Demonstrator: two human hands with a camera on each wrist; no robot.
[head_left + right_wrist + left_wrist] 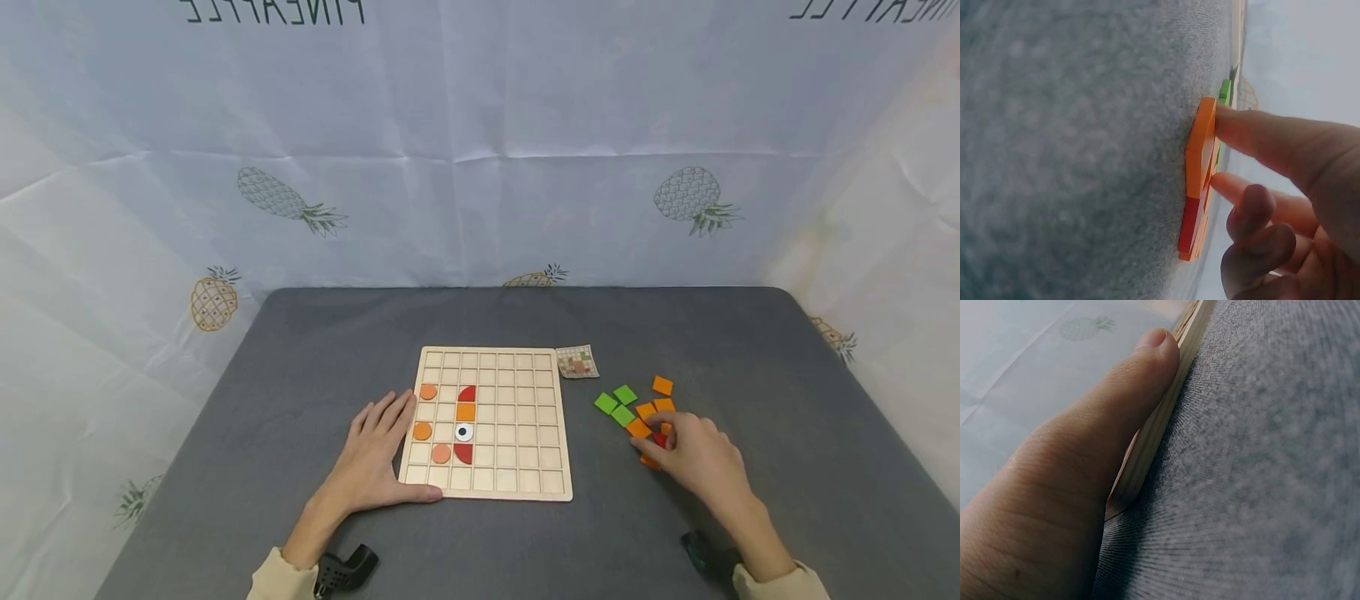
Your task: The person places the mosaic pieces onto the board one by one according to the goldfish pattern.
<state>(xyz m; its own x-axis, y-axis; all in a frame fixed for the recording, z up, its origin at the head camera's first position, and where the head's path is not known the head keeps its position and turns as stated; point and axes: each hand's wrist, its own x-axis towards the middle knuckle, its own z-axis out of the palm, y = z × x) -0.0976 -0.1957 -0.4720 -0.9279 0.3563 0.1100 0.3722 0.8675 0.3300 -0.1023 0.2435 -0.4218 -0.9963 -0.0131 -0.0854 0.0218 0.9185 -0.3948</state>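
Observation:
My left hand lies with straight fingers at the left edge of a wooden grid board. Its thumb rests along the board's front edge. On the board are orange round pieces, two red quarter-round pieces, an orange square and a white eye disc. To the right, my right hand reaches over loose tiles, thumb and index finger apart. The thumb touches an orange tile; the index fingertip is at the tiles behind. A red tile lies beside it, partly hidden in the head view.
Several green tiles and another orange tile lie around the right-hand pile. A small printed grid card lies at the board's upper right corner. Dark grey cloth covers the table, with a pineapple-print curtain behind.

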